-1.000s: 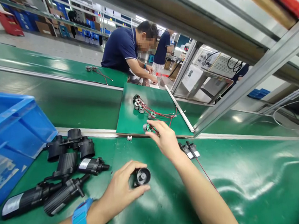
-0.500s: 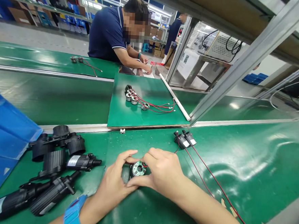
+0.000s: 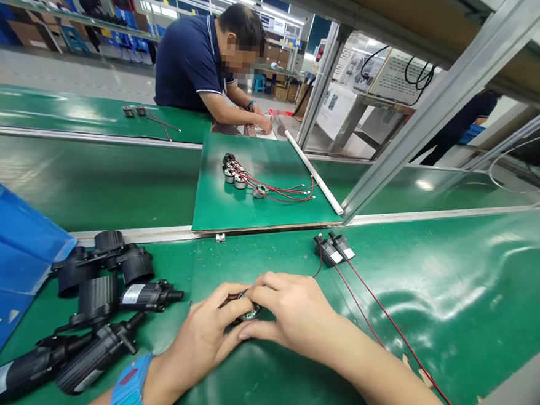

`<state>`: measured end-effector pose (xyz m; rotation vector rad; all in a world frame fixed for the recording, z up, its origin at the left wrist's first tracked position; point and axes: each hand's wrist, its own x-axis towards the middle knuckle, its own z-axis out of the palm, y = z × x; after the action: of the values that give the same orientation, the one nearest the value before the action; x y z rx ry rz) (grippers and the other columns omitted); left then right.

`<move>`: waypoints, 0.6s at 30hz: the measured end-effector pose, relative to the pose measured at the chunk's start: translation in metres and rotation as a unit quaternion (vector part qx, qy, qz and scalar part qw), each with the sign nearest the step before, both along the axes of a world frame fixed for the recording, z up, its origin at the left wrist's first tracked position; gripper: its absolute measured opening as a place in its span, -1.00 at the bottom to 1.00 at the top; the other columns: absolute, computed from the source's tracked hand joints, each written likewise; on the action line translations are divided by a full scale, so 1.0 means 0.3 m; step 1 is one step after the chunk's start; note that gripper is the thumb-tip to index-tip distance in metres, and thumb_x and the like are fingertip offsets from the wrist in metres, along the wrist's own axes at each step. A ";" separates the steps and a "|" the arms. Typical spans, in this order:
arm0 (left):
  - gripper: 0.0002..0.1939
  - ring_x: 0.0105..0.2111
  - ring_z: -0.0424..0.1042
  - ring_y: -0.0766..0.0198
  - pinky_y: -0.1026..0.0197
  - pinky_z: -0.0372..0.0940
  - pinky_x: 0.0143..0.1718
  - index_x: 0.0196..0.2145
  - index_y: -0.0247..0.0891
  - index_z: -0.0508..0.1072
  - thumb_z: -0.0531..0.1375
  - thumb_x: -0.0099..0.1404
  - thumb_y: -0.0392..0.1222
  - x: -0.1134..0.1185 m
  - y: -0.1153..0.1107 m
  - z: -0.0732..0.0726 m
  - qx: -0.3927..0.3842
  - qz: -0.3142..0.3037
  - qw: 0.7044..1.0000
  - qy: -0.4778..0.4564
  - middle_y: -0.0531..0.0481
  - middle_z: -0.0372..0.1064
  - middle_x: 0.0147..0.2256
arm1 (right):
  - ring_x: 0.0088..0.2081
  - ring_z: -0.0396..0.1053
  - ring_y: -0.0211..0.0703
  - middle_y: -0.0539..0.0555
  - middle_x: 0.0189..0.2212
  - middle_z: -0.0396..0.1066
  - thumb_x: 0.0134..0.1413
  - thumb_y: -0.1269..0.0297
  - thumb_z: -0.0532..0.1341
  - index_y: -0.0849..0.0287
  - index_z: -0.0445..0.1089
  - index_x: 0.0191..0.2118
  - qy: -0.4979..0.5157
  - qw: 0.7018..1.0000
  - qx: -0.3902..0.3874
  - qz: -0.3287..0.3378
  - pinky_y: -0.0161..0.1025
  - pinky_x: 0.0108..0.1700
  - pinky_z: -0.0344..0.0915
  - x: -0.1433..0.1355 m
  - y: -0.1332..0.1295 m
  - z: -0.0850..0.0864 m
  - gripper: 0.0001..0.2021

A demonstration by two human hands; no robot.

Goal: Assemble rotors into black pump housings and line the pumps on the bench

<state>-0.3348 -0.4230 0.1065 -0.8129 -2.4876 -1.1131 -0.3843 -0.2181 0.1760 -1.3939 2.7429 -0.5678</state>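
Note:
Between my hands, low over the green bench, is a small round motor part (image 3: 252, 313) with a ring-shaped circuit board on top. My left hand (image 3: 203, 330) curls around its left side, a finger reaching over the top. From the right, my right hand (image 3: 293, 309) closes on it, with the thumb at the near side and fingers at the far side. The fingers cover most of the part. Beyond my right hand lie two black pumps (image 3: 329, 253) with red wires (image 3: 394, 334) trailing right.
Black pump housings (image 3: 99, 301) crowd the left beside a blue bin (image 3: 4, 270). Ahead, a green board (image 3: 269, 218) bears several wired motor parts (image 3: 239, 179) and a white tube (image 3: 315, 175). A metal post (image 3: 437, 121) slants at the right. A co-worker (image 3: 187, 61) leans over the far bench.
My left fingers have moved over the top of the motor part, hiding more of its circuit board. Another person now shows behind the post on the right.

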 end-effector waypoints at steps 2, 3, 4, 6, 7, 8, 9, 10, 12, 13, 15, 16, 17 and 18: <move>-0.74 -0.04 0.47 0.19 0.24 0.43 -0.09 0.08 -0.05 0.37 0.09 0.47 -0.16 0.005 -0.006 0.006 -0.036 -0.002 0.999 0.020 -0.12 0.35 0.02 | -0.17 0.46 -0.14 0.00 -0.17 0.49 0.23 -0.24 0.12 0.05 0.42 -0.04 0.017 1.000 0.006 -0.003 -0.25 -0.20 0.32 0.009 -0.005 0.000 -0.53; -0.74 -0.02 0.46 0.18 0.24 0.43 -0.07 0.07 -0.06 0.39 0.08 0.47 -0.18 0.007 -0.009 0.007 -0.049 -0.003 0.998 0.038 -0.13 0.33 0.04 | -0.16 0.46 -0.14 0.00 -0.15 0.48 0.25 -0.22 0.12 0.04 0.41 -0.02 0.027 1.000 0.006 -0.004 -0.24 -0.19 0.32 0.014 -0.008 0.000 -0.54; -0.74 -0.01 0.46 0.16 0.24 0.43 -0.06 0.05 -0.08 0.41 0.08 0.46 -0.20 0.007 -0.012 0.006 -0.058 -0.003 0.997 0.058 -0.15 0.32 0.05 | -0.16 0.45 -0.14 0.00 -0.13 0.48 0.27 -0.19 0.11 0.03 0.40 0.00 0.040 0.999 0.008 -0.005 -0.23 -0.19 0.32 0.020 -0.011 0.000 -0.56; -0.76 -0.02 0.47 0.15 0.24 0.43 -0.07 0.02 -0.10 0.44 0.08 0.45 -0.23 0.002 -0.014 0.006 -0.068 -0.001 0.995 0.073 -0.16 0.32 0.05 | -0.16 0.44 -0.13 0.00 -0.12 0.47 0.30 -0.16 0.09 0.03 0.40 -0.01 0.071 0.997 0.020 -0.008 -0.21 -0.22 0.32 0.031 -0.017 0.004 -0.59; -0.76 -0.04 0.48 0.15 0.24 0.43 -0.09 0.00 -0.10 0.44 0.08 0.45 -0.23 -0.003 -0.014 0.009 -0.071 -0.002 0.995 0.064 -0.15 0.33 0.05 | -0.17 0.43 -0.11 0.01 -0.13 0.46 0.30 -0.16 0.09 0.04 0.39 -0.02 0.086 0.996 0.032 -0.013 -0.20 -0.25 0.32 0.037 -0.018 0.009 -0.59; -0.76 -0.04 0.48 0.16 0.24 0.43 -0.08 0.00 -0.09 0.44 0.07 0.45 -0.23 -0.009 -0.014 0.015 -0.073 -0.010 0.996 0.042 -0.13 0.33 0.06 | -0.18 0.43 -0.09 0.02 -0.14 0.46 0.29 -0.17 0.10 0.05 0.39 -0.02 0.100 0.994 0.046 -0.020 -0.19 -0.27 0.32 0.045 -0.017 0.016 -0.58; -0.75 -0.03 0.48 0.17 0.23 0.42 -0.06 0.01 -0.07 0.43 0.06 0.46 -0.23 -0.013 -0.013 0.025 -0.072 -0.021 0.997 0.013 -0.12 0.33 0.07 | -0.20 0.43 -0.06 0.03 -0.17 0.46 0.26 -0.17 0.14 0.06 0.38 -0.02 0.109 0.992 0.063 -0.031 -0.18 -0.31 0.32 0.056 -0.012 0.025 -0.57; -0.74 -0.01 0.47 0.16 0.22 0.40 -0.02 0.04 -0.06 0.40 0.05 0.47 -0.22 -0.016 -0.013 0.038 -0.066 -0.036 0.997 -0.025 -0.11 0.33 0.08 | -0.23 0.43 -0.04 0.04 -0.21 0.46 0.22 -0.16 0.19 0.08 0.38 -0.02 0.115 0.989 0.081 -0.047 -0.18 -0.34 0.31 0.070 -0.005 0.034 -0.57; -0.70 0.02 0.45 0.17 0.18 0.37 0.03 0.13 -0.04 0.30 0.05 0.48 -0.16 -0.014 -0.011 0.067 -0.051 -0.063 0.989 -0.124 -0.09 0.37 0.07 | -0.30 0.46 -0.03 0.04 -0.30 0.46 0.16 -0.05 0.31 0.11 0.40 -0.08 0.109 0.981 0.135 -0.087 -0.19 -0.40 0.29 0.106 0.020 0.049 -0.63; -0.69 0.00 0.46 0.17 0.18 0.37 0.01 0.15 -0.05 0.25 0.06 0.48 -0.11 -0.012 -0.008 0.080 -0.047 -0.069 0.980 -0.178 -0.07 0.41 0.04 | -0.35 0.46 -0.02 0.04 -0.35 0.45 0.13 0.02 0.35 0.12 0.41 -0.13 0.099 0.975 0.168 -0.105 -0.19 -0.43 0.28 0.125 0.034 0.052 -0.68; -0.68 -0.08 0.47 0.18 0.19 0.36 -0.07 0.11 -0.09 0.24 0.10 0.46 -0.01 -0.010 0.004 0.099 -0.053 -0.073 0.961 -0.263 -0.02 0.47 -0.06 | -0.41 0.48 -0.01 0.04 -0.38 0.46 0.07 0.10 0.41 0.14 0.42 -0.12 0.072 0.965 0.220 -0.119 -0.20 -0.46 0.28 0.157 0.059 0.041 -0.67; -0.71 -0.11 0.47 0.18 0.19 0.35 -0.10 0.05 -0.11 0.28 0.11 0.45 0.01 -0.011 0.013 0.105 -0.065 -0.076 0.955 -0.281 0.00 0.48 -0.10 | -0.39 0.50 0.01 0.05 -0.33 0.48 0.02 0.10 0.44 0.14 0.40 -0.03 0.056 0.965 0.227 -0.114 -0.19 -0.45 0.30 0.168 0.067 0.028 -0.57; -0.76 -0.13 0.46 0.18 0.19 0.33 -0.11 -0.03 -0.13 0.34 0.10 0.46 0.02 -0.014 0.022 0.109 -0.082 -0.080 0.954 -0.278 0.01 0.49 -0.14 | -0.33 0.52 0.03 0.08 -0.25 0.50 -0.02 0.09 0.46 0.12 0.35 0.08 0.039 0.970 0.219 -0.101 -0.19 -0.42 0.34 0.176 0.069 0.012 -0.43; -0.79 -0.15 0.45 0.17 0.18 0.30 -0.11 -0.10 -0.14 0.39 0.08 0.47 0.00 -0.018 0.028 0.112 -0.104 -0.086 0.956 -0.260 0.01 0.49 -0.17 | -0.26 0.53 0.05 0.10 -0.16 0.50 -0.05 0.07 0.48 0.10 0.27 0.18 0.020 0.975 0.202 -0.086 -0.18 -0.37 0.37 0.182 0.067 -0.006 -0.31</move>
<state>-0.3402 -0.4146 0.1402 -0.8998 -3.0597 -1.2716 -0.3297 -0.1979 0.1743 -1.0934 2.8104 0.0253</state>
